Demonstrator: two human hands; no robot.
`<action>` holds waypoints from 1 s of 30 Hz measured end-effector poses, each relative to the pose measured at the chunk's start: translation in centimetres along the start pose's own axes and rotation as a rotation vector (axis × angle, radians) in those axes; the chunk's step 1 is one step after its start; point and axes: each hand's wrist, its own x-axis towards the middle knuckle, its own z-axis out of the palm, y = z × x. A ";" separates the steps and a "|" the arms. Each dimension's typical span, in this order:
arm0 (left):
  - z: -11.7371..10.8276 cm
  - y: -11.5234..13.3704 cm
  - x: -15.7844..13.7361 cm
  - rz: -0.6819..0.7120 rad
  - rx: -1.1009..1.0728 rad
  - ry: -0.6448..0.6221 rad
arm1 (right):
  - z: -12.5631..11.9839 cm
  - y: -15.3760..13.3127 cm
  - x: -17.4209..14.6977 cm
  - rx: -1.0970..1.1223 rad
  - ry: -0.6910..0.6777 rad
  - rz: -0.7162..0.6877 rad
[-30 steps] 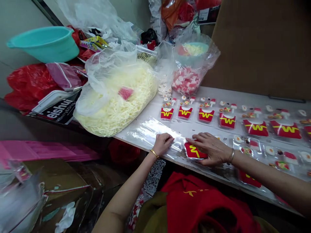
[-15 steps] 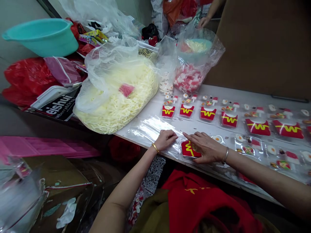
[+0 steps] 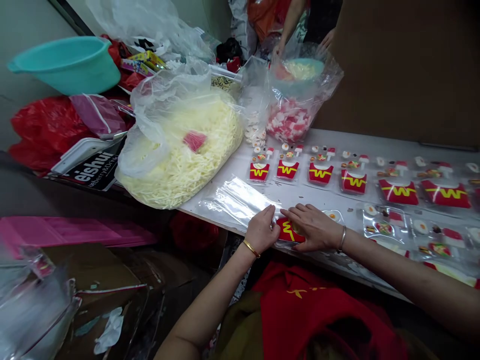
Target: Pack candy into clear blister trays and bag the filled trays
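My left hand [image 3: 263, 230] is closed at the table's front edge, with the clear plastic bag [image 3: 232, 200] pinched in its fingers. The bag lies flat on the table and its film catches the light. Just right of it, my right hand [image 3: 317, 227] grips a red toy fry box with a yellow W [image 3: 287, 229] in a clear blister tray. Its fingers lie over the top and hide much of it. A small fried egg piece [image 3: 332, 216] shows in the tray beyond that hand. Both hands are close together.
Packed fry box sets [image 3: 288, 169] line the table's back, and more trays [image 3: 384, 225] lie at right. A large bag of pale yellow strips [image 3: 180, 155] sits at left. Behind stand a bag of pink-white pieces [image 3: 288, 122] and a co-worker's hand [image 3: 279, 48].
My left hand has moved slightly right and nearer the table's edge, its thumb now raised. My right hand stays on the fry box. The co-worker's arms have moved over the bag behind.
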 end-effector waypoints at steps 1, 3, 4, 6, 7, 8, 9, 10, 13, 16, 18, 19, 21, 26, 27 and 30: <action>0.2 -0.1 0.0 -0.006 0.028 0.003 | 0.1 0.0 0.0 0.002 0.006 0.003; 0.4 -0.4 0.0 -0.002 0.089 0.005 | 0.3 -0.1 -0.1 0.006 0.017 0.005; 0.4 -0.5 0.0 0.000 0.115 0.013 | 0.4 -0.2 -0.1 0.006 0.021 0.005; 0.3 -0.6 0.1 0.012 0.147 0.044 | 0.5 -0.4 -0.1 0.006 0.030 0.006; 0.2 -0.6 0.1 0.031 0.152 0.065 | 0.5 -0.5 -0.1 0.001 0.034 0.008; 0.1 -0.5 0.1 0.060 0.153 0.084 | 0.5 -0.7 -0.1 -0.006 0.038 0.011; 0.0 -0.5 0.1 0.100 0.150 0.096 | 0.5 -0.8 -0.2 -0.017 0.041 0.018; -0.1 -0.4 0.1 0.146 0.146 0.099 | 0.4 -1.0 -0.2 -0.028 0.044 0.028; -0.3 -0.3 -0.2 0.233 0.155 0.085 | 0.4 -1.4 -0.3 -0.056 0.038 0.059; -0.5 -0.7 -0.5 0.226 0.175 0.086 | 0.3 -1.6 -0.5 -0.067 0.035 0.065; -0.5 -0.9 -0.7 0.212 0.169 0.101 | 0.2 -1.7 -0.5 -0.070 0.038 0.056; -0.6 -1.0 -0.7 0.205 0.158 0.113 | 0.2 -1.7 -0.6 -0.066 0.040 0.051; -0.6 -1.2 -0.6 0.207 0.123 0.130 | 0.1 -1.8 -0.5 -0.052 0.051 0.050; -0.6 -0.9 -0.6 0.286 0.076 0.085 | 0.2 -1.7 -0.4 -0.054 0.065 0.074; -0.6 -0.8 -0.6 0.270 0.089 0.081 | 0.3 -1.7 -0.4 -0.058 0.064 0.078; -1.1 -0.4 -1.1 0.083 0.199 0.108 | 0.6 -1.6 -0.4 -0.065 0.063 0.088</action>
